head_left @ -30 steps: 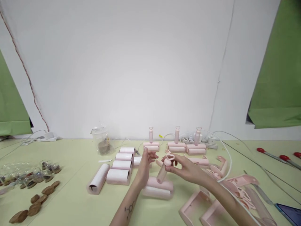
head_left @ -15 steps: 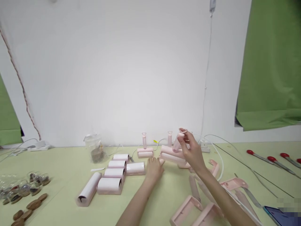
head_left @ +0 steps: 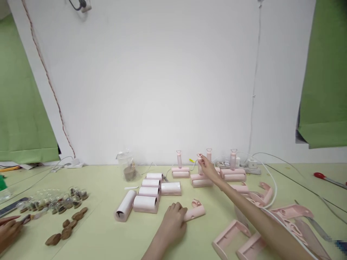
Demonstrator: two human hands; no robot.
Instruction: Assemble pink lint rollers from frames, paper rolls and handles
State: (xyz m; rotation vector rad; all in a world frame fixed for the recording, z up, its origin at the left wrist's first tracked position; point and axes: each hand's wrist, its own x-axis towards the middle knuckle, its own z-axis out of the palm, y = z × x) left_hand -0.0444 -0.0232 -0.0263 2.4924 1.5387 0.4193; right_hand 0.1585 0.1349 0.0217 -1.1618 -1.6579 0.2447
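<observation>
My right hand [head_left: 209, 169] pinches the heart-shaped loop end of a pink lint roller's handle [head_left: 200, 169]. That roller's pink head with a white roll [head_left: 202, 180] rests on the table, handle upright. My left hand [head_left: 174, 217] is closed on the left end of a pink plastic lint roller part [head_left: 195, 213], which lies low over the table near the middle. Other assembled pink lint rollers stand at the back, one [head_left: 180, 172] to the left and one [head_left: 233, 174] to the right. White sticky rolls [head_left: 145, 203] lie in a group left of my hands.
Loose pink frames [head_left: 230, 236] lie at the front right, with a white cable [head_left: 275, 187] among them. A red-handled tool [head_left: 329, 178] is far right. Small glass domes [head_left: 61, 206] and brown wooden pieces [head_left: 66, 231] sit left, beside another person's hand [head_left: 10, 231].
The view has swung left. My right hand has lowered the tilted lint roller until it stands upright on the table. My left hand has drawn a pink part nearer to me.
</observation>
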